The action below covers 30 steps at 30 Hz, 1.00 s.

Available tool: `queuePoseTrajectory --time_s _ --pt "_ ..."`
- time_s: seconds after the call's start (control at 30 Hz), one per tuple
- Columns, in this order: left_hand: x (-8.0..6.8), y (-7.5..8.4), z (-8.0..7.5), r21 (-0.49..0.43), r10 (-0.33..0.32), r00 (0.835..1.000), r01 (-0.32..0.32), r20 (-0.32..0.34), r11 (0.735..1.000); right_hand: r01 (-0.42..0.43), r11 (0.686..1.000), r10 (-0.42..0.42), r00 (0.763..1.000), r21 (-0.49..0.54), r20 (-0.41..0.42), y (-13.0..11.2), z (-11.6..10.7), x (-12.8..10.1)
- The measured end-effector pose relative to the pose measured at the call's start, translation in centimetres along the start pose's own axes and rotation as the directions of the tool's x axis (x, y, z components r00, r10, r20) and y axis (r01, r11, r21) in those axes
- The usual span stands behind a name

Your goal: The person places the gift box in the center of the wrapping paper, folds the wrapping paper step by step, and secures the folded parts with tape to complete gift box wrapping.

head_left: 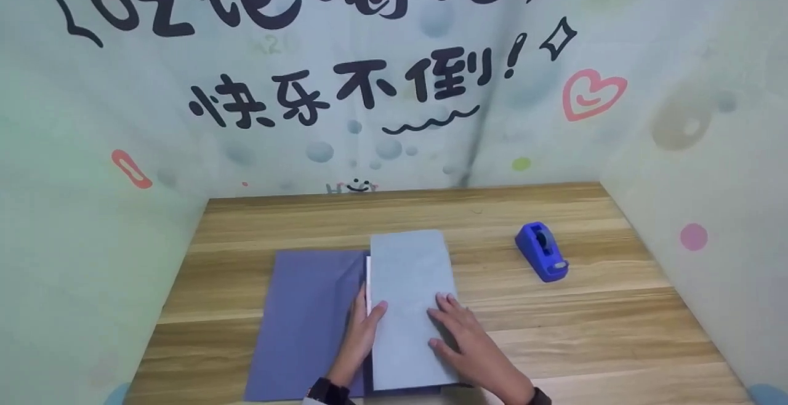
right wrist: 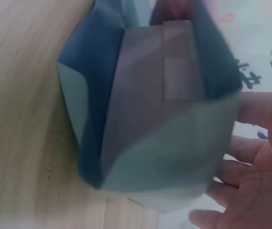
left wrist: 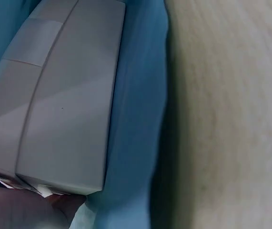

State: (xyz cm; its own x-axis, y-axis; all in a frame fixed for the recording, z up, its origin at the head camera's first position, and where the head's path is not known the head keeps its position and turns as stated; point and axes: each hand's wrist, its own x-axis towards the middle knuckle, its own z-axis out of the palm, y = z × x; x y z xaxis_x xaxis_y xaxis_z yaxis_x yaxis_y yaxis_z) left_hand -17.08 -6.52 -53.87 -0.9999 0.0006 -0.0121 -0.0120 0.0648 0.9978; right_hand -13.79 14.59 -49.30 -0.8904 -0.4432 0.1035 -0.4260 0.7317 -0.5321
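Observation:
A purple-blue sheet of wrapping paper (head_left: 308, 312) lies flat on the wooden table (head_left: 554, 331). Its right part is folded over a white box, whose edge (head_left: 368, 282) shows at the flap's left side. My left hand (head_left: 368, 319) rests with straight fingers on that edge of the paper flap (head_left: 409, 269). My right hand (head_left: 448, 322) lies flat on the flap's right side and presses it down. The left wrist view shows the white box (left wrist: 64, 119) on the paper (left wrist: 138, 119). In the right wrist view the paper (right wrist: 169, 162) covers the box beside my open right hand (right wrist: 255, 186).
A blue tape dispenser (head_left: 542, 251) stands on the table to the right of the paper. Printed backdrop walls (head_left: 394, 85) close in the table at the back and on both sides.

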Motion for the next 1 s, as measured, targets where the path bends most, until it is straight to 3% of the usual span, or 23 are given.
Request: queuePoseTrajectory --time_s 0.13,0.2,0.37,0.7,0.83,1.0 --pt "0.2 0.2 0.0 -0.044 -0.023 0.999 0.025 0.029 0.999 0.075 0.98 -0.074 0.997 -0.183 0.016 -0.4 0.8 0.8" --pt "0.2 0.4 0.0 -0.079 -0.053 0.997 0.056 0.048 0.995 0.108 0.968 -0.104 0.994 -0.228 0.031 -0.6 1.0 1.3" --pt "0.4 0.6 -0.2 -0.167 -0.09 0.992 0.104 0.091 0.981 0.165 0.952 -0.157 0.986 -0.259 0.054 -0.2 1.0 2.6" --pt "0.7 0.5 -0.4 -0.21 -0.11 0.986 0.135 0.127 0.968 0.183 0.923 -0.185 0.982 -0.339 0.027 1.2 1.2 4.2" --pt "0.6 0.5 -0.5 -0.222 -0.125 0.986 0.148 0.113 0.964 0.21 0.89 -0.227 0.974 -0.405 0.008 1.0 2.1 4.2" --pt "0.0 0.7 -0.8 -0.171 -0.141 0.989 0.148 0.049 0.974 0.309 0.827 -0.345 0.938 -0.47 0.01 0.2 3.2 4.3"
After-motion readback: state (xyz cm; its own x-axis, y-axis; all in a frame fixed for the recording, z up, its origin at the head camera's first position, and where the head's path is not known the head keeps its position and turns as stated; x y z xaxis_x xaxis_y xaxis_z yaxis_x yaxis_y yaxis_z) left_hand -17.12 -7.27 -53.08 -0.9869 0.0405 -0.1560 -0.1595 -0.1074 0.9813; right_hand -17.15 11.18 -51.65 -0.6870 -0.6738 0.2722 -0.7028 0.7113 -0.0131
